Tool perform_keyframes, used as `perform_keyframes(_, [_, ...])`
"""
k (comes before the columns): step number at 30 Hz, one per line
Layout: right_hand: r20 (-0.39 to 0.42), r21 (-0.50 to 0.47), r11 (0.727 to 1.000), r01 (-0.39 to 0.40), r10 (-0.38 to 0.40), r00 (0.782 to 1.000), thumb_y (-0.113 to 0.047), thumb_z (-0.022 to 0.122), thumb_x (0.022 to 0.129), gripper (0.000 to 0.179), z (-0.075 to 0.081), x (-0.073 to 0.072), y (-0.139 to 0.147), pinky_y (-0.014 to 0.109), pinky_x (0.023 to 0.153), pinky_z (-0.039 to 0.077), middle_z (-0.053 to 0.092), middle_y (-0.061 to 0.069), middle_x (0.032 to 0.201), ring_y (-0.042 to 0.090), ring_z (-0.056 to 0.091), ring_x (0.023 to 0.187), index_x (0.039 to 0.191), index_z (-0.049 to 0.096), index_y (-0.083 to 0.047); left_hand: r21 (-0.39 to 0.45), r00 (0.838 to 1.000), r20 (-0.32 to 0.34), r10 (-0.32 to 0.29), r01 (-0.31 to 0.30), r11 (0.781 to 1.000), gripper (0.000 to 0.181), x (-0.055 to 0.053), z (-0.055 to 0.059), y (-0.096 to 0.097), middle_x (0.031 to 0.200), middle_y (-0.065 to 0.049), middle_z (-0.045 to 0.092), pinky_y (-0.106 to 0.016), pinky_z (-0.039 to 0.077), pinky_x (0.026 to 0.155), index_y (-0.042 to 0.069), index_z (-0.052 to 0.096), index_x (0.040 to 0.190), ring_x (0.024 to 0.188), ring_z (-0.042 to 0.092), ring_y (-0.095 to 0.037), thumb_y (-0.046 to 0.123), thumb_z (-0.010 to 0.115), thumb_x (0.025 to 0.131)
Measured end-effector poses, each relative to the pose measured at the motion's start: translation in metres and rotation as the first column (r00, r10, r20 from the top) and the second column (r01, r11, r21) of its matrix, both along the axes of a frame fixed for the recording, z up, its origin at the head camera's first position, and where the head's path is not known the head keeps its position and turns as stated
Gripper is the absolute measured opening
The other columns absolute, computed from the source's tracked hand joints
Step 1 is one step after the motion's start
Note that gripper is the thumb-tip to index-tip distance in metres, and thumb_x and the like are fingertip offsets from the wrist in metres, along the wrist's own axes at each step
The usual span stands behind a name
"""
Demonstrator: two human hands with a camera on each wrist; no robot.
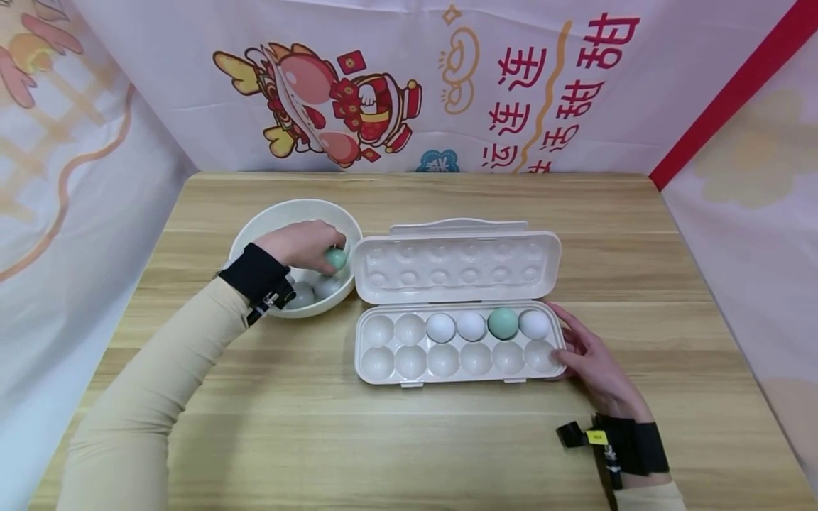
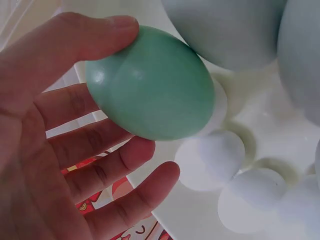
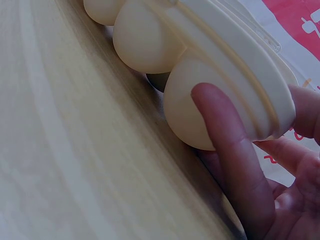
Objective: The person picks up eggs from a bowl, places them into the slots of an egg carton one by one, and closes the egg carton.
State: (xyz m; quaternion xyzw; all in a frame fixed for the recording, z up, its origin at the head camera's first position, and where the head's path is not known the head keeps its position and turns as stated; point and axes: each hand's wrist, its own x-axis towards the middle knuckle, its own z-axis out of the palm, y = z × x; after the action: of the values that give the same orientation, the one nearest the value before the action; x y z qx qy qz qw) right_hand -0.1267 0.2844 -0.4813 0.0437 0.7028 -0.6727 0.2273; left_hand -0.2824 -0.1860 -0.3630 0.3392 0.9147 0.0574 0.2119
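My left hand [image 1: 305, 245] reaches into the white bowl [image 1: 287, 214], holding a green egg [image 2: 150, 85] between thumb and fingers. More pale eggs [image 2: 210, 161] lie beneath and around it in the bowl. To the right is an opened white egg carton [image 1: 442, 360]. Its back row carries three white eggs [image 1: 471, 326] and one green egg [image 1: 503, 323], while the front-row cups are bare. My right hand [image 1: 591, 365] grips the carton's right end. In the right wrist view, the thumb [image 3: 222, 130] presses the end cup and the fingers wrap the far side.
The carton's lid [image 1: 456, 289] is folded back behind it, close beside the bowl's right rim. Wooden tabletop [image 1: 383, 454] extends in front of the carton. Behind the table's back edge hangs a printed cloth [image 1: 396, 28], with more cloth along both sides.
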Motion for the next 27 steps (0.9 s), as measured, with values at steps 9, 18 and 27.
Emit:
perform_keyframes(9, [-0.014,0.006,1.000,-0.010,0.010,1.000,0.004,0.058,0.088,0.082,0.000,0.000,0.000,0.035,0.072,0.054,0.036,0.022,0.138,0.023,0.056,0.099,0.153,0.026,-0.034,-0.007,0.999,0.011,0.032,-0.032,0.999,0.020,0.007,0.008,0.000,0.085,-0.005,0.060,-0.038,0.047,0.073,0.004,0.064,0.095,0.076,0.052,-0.021,0.009,0.072,0.078])
perform_keyframes(18, [0.007,0.000,1.000,-0.009,0.009,1.000,0.003,0.058,0.090,0.080,0.000,-0.001,0.001,0.033,0.073,0.053,0.034,0.021,0.140,0.024,0.053,0.101,0.152,0.027,-0.038,0.024,0.999,-0.042,0.016,-0.015,1.000,0.019,0.019,0.014,-0.001,0.084,-0.005,0.056,-0.037,0.046,0.070,0.007,0.061,0.090,0.076,0.051,-0.021,0.012,0.074,0.078])
perform_keyframes(27, [0.006,-0.013,1.000,-0.002,0.002,1.000,0.007,0.054,0.089,0.081,0.001,0.000,0.001,0.032,0.071,0.053,0.034,0.020,0.139,0.022,0.054,0.098,0.152,0.027,-0.036,0.008,0.997,-0.062,0.042,-0.042,0.999,0.021,0.031,0.020,-0.002,0.086,-0.006,0.056,-0.038,0.046,0.071,0.007,0.060,0.093,0.077,0.053,-0.021,0.013,0.074,0.077])
